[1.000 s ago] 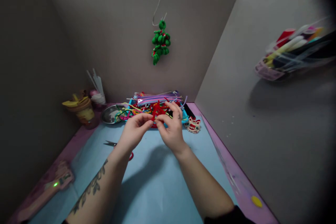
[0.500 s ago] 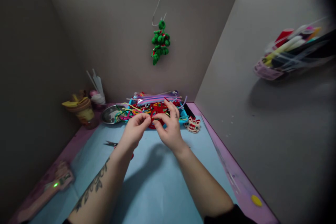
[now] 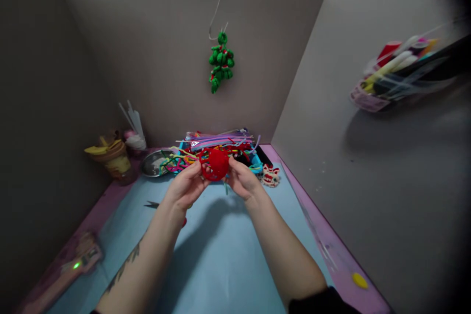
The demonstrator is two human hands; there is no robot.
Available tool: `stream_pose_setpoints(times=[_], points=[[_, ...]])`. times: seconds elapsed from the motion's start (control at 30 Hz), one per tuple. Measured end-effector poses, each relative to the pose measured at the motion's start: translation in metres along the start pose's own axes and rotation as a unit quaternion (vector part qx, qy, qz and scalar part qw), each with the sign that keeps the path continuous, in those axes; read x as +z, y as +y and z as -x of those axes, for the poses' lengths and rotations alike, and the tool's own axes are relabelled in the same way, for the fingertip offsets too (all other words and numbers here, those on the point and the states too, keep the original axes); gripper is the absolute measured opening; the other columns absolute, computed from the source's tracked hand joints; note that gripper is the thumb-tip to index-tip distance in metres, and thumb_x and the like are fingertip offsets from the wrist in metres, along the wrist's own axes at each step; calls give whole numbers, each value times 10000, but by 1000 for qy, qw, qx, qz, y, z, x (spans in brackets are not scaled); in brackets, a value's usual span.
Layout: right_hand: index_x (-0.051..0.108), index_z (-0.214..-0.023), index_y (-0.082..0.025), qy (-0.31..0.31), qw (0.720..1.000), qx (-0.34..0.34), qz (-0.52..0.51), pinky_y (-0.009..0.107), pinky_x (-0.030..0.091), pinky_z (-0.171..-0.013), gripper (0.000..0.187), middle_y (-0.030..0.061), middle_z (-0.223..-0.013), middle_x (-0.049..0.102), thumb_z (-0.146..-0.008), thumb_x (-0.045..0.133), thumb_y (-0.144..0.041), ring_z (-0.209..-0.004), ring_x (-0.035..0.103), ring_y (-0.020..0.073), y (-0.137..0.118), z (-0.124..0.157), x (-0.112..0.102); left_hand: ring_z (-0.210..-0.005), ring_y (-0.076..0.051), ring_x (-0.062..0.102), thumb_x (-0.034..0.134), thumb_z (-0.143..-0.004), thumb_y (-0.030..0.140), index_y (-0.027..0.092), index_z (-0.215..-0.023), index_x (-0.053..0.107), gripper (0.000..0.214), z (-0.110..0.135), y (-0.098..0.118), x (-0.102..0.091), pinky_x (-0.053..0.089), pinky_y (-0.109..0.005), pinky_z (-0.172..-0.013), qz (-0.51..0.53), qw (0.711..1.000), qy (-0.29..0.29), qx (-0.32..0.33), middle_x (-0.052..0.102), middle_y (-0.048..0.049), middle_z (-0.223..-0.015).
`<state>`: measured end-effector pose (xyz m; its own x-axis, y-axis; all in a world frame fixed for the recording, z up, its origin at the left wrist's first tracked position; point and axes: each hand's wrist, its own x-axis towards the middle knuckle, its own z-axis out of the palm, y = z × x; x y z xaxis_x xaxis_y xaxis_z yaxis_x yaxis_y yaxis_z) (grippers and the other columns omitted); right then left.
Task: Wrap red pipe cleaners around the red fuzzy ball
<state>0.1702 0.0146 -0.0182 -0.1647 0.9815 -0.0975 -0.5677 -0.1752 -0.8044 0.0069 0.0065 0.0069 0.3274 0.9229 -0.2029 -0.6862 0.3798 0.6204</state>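
Piece [image 3: 216, 164] held up between left hand [image 3: 188, 184] and right hand [image 3: 241, 179]

The piece is red and roundish, and it is held above the blue mat [image 3: 228, 255], in front of the tray [image 3: 259, 161] from this viewpoint. Both hands have it: the left fingers grip its left edge and the right fingers pinch its right edge, so it sits between the 2 with their tips closed on it.

Behind it, the blue tray is heaped with stems [image 3: 224, 140] in many colours, some of them poking out over the left side. Just left of the tray is a metal bowl [image 3: 152, 164]. Near the tray's right end lies a red and white lion face [image 3: 270, 175].

The scissors [image 3: 151, 204] lie on the mat, partly hidden by the left forearm. Farther left, a glue gun [image 3: 85, 257] shows a green light. A pot [image 3: 116, 159] and a bunch of white sticks [image 3: 135, 122] stand at the back left. On the pink desk [image 3: 346, 282], at the right, is a yellow disc [image 3: 359, 280].

A green ornament [image 3: 221, 61] hangs by a wire against the back wall, and a pen holder [image 3: 371, 95] is on the right wall.
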Motion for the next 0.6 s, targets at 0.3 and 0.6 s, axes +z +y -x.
stream_pose_setpoints(times=[0.3, 0.6], points=[[685, -835, -201, -58, 996, -40, -45, 302, 552, -775, 183, 30, -846, 752, -709, 722, -330, -851, 688, 187, -13, 8, 1, -627, -96, 600, 622, -790, 96, 123, -760, 660, 56, 2, -3, 0, 517, -220, -683, -9, 996, -82, -28, 642, -25, -676], [691, -873, -198, -78, 995, -14, -68, 286, 559, -805, 163, 23, -887, 757, -748, 674, -302, -862, 692, 170, -17, 12, 5, -693, -135, 627, 634, -761, 125, 130, -854, 675, 102, 2, -3, -3, 525, -334, -849, -42, 992, -118, -32, 667, -39, -748]])
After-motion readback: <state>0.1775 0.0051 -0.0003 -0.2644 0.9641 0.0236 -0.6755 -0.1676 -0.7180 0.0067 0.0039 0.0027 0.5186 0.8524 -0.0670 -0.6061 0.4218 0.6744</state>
